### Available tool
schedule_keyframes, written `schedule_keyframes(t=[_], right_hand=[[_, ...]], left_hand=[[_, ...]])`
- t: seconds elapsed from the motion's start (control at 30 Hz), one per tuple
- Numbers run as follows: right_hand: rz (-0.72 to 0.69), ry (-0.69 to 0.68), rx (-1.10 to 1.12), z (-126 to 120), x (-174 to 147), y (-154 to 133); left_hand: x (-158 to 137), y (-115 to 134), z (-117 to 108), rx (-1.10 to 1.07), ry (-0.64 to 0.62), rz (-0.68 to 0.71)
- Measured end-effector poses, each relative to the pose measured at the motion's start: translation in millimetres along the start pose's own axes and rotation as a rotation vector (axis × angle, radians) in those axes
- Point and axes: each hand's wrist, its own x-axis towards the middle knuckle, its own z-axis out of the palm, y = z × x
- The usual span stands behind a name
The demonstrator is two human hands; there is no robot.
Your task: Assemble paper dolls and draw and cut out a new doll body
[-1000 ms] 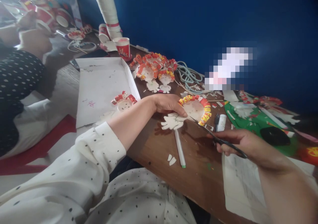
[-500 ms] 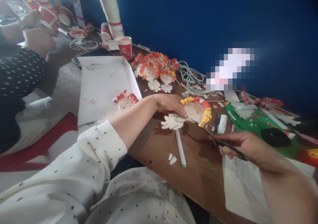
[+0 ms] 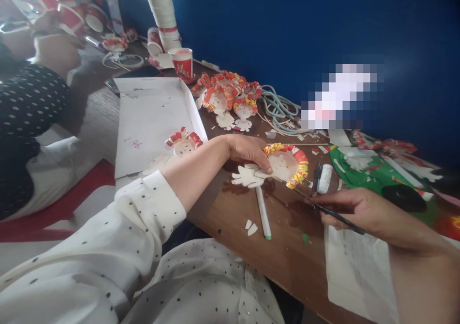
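Observation:
My left hand (image 3: 248, 151) pinches a paper doll (image 3: 282, 165) between thumb and fingers. The doll has a round pale face, a ring of red and yellow paper curls as hair, and a white cut-out body. My right hand (image 3: 354, 214) is closed on a pair of dark scissors (image 3: 330, 213), whose thin blades reach left to the doll's lower edge, below the curls. Just under the doll lies a white marker with a green end (image 3: 263, 214). Small white paper scraps (image 3: 252, 229) lie beside it.
A white box lid (image 3: 151, 118) with another curled doll (image 3: 183, 144) is at left. Behind are a pile of similar dolls (image 3: 226, 96), a red paper cup (image 3: 182, 65) and a coiled cable (image 3: 278, 104). A green sheet (image 3: 366, 168) lies right. A co-worker's arm (image 3: 32, 98) is far left.
The scissors and my right hand have shifted slightly, and the handles look closer together. My left hand keeps its pinch on the paper doll. The whole view has moved a little.

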Motion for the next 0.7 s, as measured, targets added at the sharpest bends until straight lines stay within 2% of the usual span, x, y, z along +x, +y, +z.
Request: schedule_keyframes(t=[0.27,0.7], right_hand=[[-0.015,-0.039,-0.045,-3.7,-0.9,-12.4],[0.005,-0.031,-0.102,-0.8,-3.9,-20.1]], left_hand=[[-2.3,4.2,0.6,0.15,0.028,-0.02],[-2.5,4.4,2.4,0.201,-0.021,0.004]])
